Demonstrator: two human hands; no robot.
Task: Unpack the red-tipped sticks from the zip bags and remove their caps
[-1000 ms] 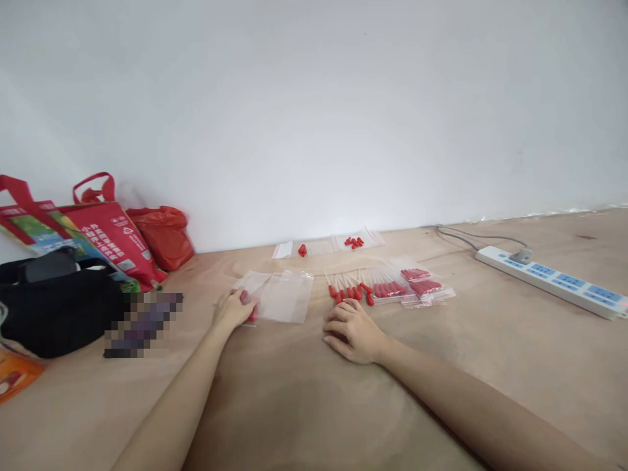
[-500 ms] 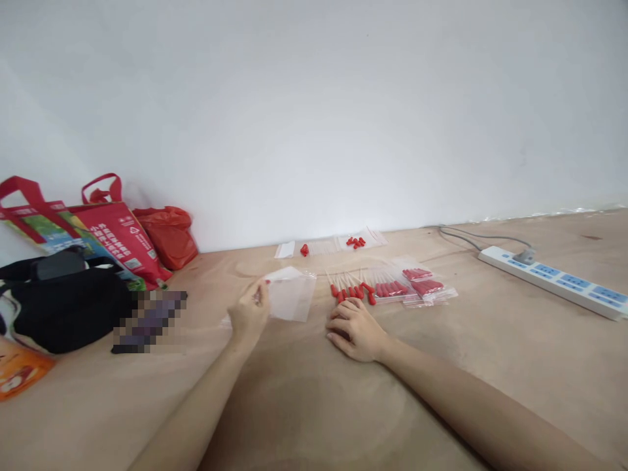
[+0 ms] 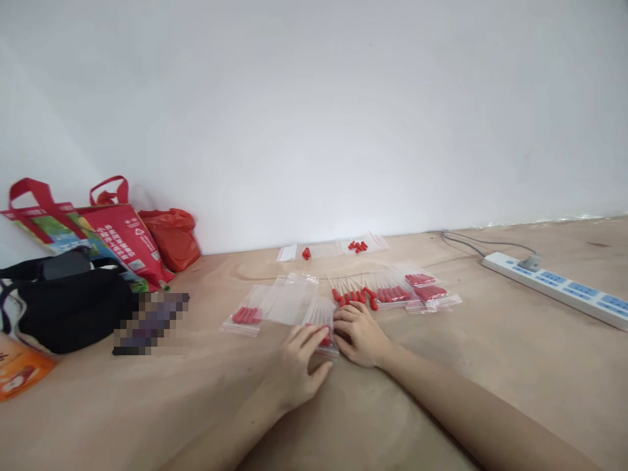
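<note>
My left hand (image 3: 301,366) lies with fingers stretched and thumb apart over a small clear zip bag (image 3: 321,311). Red-tipped sticks show through that bag, their red ends partly hidden by the fingers. Close beside it, my right hand (image 3: 362,335) rests on the table with loosely bent, parted fingers. Just beyond the right fingertips lie several loose red-tipped sticks (image 3: 357,296). Another filled zip bag (image 3: 246,316) sits to the left, and flat clear bags (image 3: 289,301) lie between.
More filled bags (image 3: 426,291) lie right of the loose sticks. Near the wall are red pieces (image 3: 358,246) on a clear bag. A white power strip (image 3: 554,284) stands at right. Red shopping bags (image 3: 127,239) and a black cloth bag (image 3: 73,307) crowd the left.
My left hand has moved right and nearer to me, opening from a pinch. A filled bag now lies beneath its fingers, and the filled bag at left is uncovered. My right hand stays nearly still.
</note>
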